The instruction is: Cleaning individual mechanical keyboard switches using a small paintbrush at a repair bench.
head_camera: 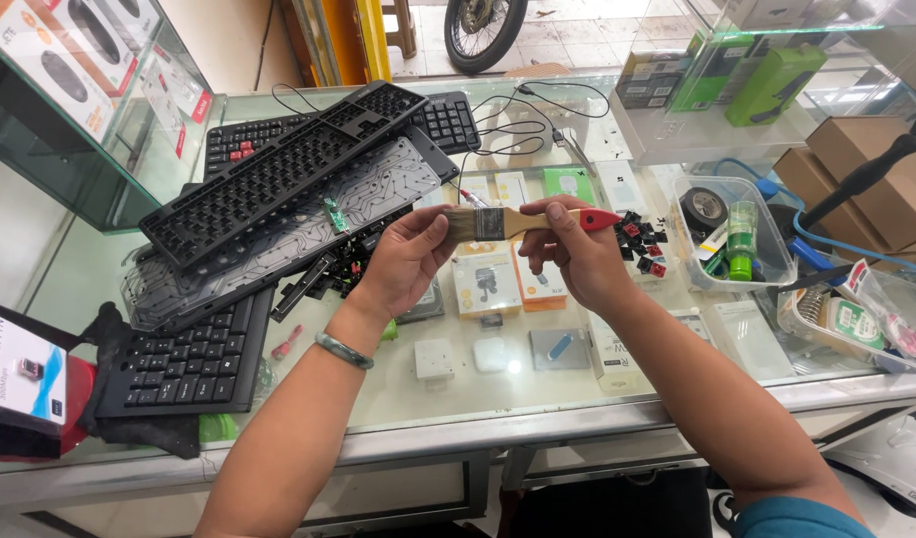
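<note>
My right hand (577, 254) grips a flat paintbrush (523, 222) by its wooden handle, whose end is red; the brush lies level above the glass counter (458, 399). My left hand (408, 259) pinches the brush's pale bristles at its left end. A green bangle sits on my left wrist. Just left of my hands lie a stack of taken-apart black keyboards: a key frame (278, 174), a clear circuit membrane (278, 244) and a whole keyboard (184, 364). Loose black and red keycaps (642, 239) lie to the right of the brush.
A clear tub (732, 234) holds tape, a green bottle and tools at right. Cardboard boxes (866, 174) and a second tub (856, 319) stand far right. Glass display cases flank both sides. Small packaged goods show under the counter glass. A motorbike wheel (483, 30) stands beyond.
</note>
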